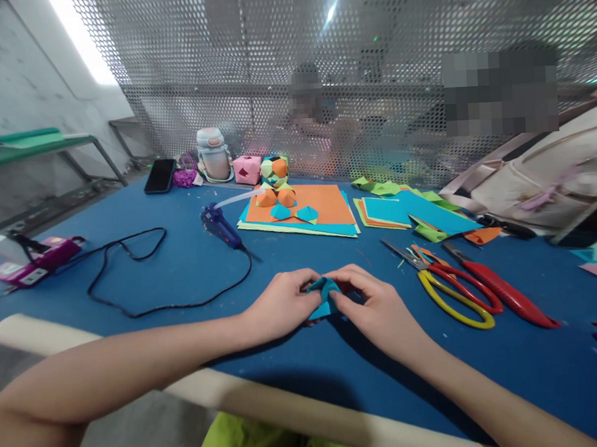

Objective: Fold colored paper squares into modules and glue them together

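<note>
Two hands busy in the head view: left hand [283, 306] and right hand [379, 307] both pinch the blue paper piece [327, 290] over the table [181, 270], near its front edge. Shaping seems in hand; the next move likely calls for steady, gentle finger pressure.

Looks like a craft workshop. Has a blue worktable [181, 270], backed along its far edge by a grey perforated metal screen [194, 55]. Carries a dark-blue plastic glue gun [222, 229] in from the left edge, stacked orange, blue and green paper sheets [322, 205] toward the far edge, and, closer to the near edge, yellow-and-red-handled metal scissors [425, 268]. Includes a green-topped bench [29, 152] beyond the left edge.
</note>
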Motion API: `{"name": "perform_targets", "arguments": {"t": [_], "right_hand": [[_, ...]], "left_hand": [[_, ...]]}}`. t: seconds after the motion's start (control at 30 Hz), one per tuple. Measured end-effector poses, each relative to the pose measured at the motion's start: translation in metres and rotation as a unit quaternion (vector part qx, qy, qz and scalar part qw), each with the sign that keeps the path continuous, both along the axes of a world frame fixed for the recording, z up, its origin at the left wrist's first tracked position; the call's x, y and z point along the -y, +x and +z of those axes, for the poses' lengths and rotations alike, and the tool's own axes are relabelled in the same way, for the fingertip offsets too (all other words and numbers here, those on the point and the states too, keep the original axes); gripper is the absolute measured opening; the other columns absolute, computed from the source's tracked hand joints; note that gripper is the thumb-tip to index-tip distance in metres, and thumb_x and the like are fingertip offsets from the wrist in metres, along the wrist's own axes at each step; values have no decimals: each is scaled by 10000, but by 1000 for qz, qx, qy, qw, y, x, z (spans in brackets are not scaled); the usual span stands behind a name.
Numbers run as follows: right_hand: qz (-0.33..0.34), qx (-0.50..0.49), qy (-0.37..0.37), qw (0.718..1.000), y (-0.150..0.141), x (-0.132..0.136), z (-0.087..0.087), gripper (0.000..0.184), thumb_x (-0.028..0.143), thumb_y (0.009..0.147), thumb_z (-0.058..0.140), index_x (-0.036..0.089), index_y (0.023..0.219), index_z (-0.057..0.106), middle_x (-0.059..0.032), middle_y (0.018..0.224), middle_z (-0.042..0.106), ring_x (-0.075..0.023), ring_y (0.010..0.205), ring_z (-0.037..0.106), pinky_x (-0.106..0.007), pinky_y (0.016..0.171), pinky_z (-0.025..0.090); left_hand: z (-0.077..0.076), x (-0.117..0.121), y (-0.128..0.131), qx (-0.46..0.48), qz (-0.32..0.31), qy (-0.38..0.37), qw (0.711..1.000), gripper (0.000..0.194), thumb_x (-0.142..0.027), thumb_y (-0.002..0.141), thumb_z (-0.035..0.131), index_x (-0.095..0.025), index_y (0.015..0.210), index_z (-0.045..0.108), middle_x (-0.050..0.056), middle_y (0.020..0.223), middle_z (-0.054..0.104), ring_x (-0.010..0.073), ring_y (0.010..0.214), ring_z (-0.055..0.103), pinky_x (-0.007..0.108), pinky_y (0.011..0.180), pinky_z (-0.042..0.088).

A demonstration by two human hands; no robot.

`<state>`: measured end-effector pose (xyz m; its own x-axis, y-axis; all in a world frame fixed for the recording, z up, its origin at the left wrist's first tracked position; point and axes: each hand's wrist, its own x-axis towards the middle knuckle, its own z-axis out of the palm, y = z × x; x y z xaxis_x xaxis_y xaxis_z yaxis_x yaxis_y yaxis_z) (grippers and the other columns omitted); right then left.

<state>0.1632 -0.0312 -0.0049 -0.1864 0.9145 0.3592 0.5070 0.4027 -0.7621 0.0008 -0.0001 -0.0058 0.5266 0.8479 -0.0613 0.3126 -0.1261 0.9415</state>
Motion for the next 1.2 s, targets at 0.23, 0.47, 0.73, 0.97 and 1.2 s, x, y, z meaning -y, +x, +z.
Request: {"name": "perform_targets", "arguments": {"t": [0.23,0.47,0.73,0.97,1.2], "right_hand": [[-3,16,40,999,1,0,-5,154,136,816,499,183,896,622,-23,803,591,-130,705,539,-248,652,444],[7,25,77,997,-1,1,-5,152,129,827,483,176,893,612,-28,791,583,-133,712,540,-248,654,440],[-23,47,82,995,-1,0,-7,129,131,822,499,168,871,613,-3,711,561,-117,639,511,-228,607,420],[-3,75,143,987,-4,2,-9,124,129,835,494,153,887,604,-17,719,579,-117,645,541,-219,621,438],[-25,106,170,979,-3,3,-14,184,145,843,476,152,1000,571,-22,731,637,-123,620,596,-221,623,476]], "left_hand": [[1,1,1,-1,-7,6,1000,46,-216,723,474,-177,725,497,-54,575,506,106,522,532,186,459,376],[3,-1,-1,-42,28,89,995,154,-152,715,474,-142,746,624,-33,601,567,89,566,487,186,532,357],[4,1,0,-29,24,100,994,182,-177,705,513,-134,815,652,-24,672,590,96,606,446,199,555,346],[0,-2,2,-1,43,89,995,134,-147,704,494,-129,755,616,-8,691,604,107,652,515,199,613,410],[2,0,3,-18,32,84,996,168,-144,707,463,-140,781,614,-6,704,600,117,666,545,210,633,455]]}}
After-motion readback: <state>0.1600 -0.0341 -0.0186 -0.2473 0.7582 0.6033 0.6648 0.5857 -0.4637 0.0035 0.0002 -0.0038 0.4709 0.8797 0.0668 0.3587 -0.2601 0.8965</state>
